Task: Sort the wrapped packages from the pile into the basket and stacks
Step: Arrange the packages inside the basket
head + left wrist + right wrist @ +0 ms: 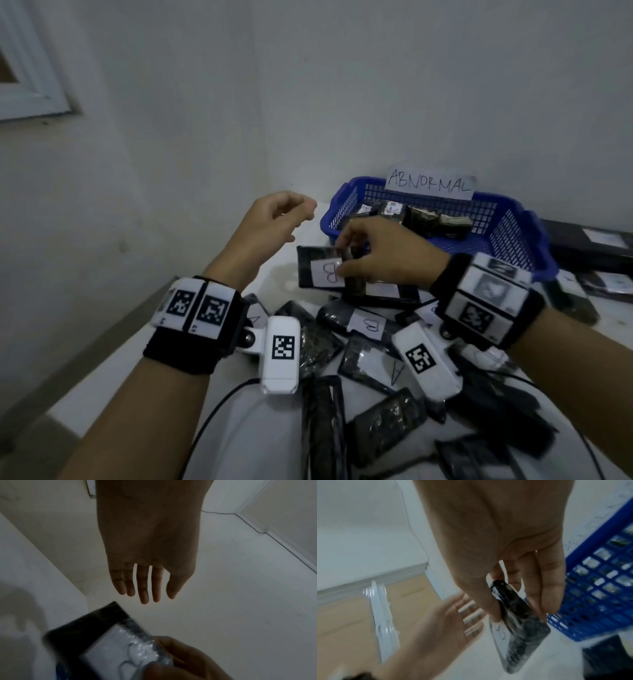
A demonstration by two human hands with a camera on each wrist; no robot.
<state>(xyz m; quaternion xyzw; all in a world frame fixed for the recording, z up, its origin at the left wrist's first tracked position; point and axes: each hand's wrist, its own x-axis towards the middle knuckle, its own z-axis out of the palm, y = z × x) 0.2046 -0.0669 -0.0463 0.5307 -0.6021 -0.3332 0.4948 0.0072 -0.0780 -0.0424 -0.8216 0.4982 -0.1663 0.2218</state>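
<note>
My right hand [352, 253] pinches a black wrapped package [317, 269] with a white label marked B, held above the table just left of the blue basket [507, 236]. The right wrist view shows thumb and fingers clamped on the package [520, 616]; in the left wrist view it [96, 639] sits below my left palm. My left hand [287, 214] hovers empty to the left of the package, fingers loosely spread [142, 586]. A pile of black packages [373, 373] with A and B labels lies below my wrists.
The basket carries a paper sign reading ABNORMAL [430, 183] and holds a few wrapped packages [435, 219]. More flat black packages [596, 274] lie at the right behind the basket. A wall corner stands behind the white table [274, 267]; a black cable [219, 407] runs across the front.
</note>
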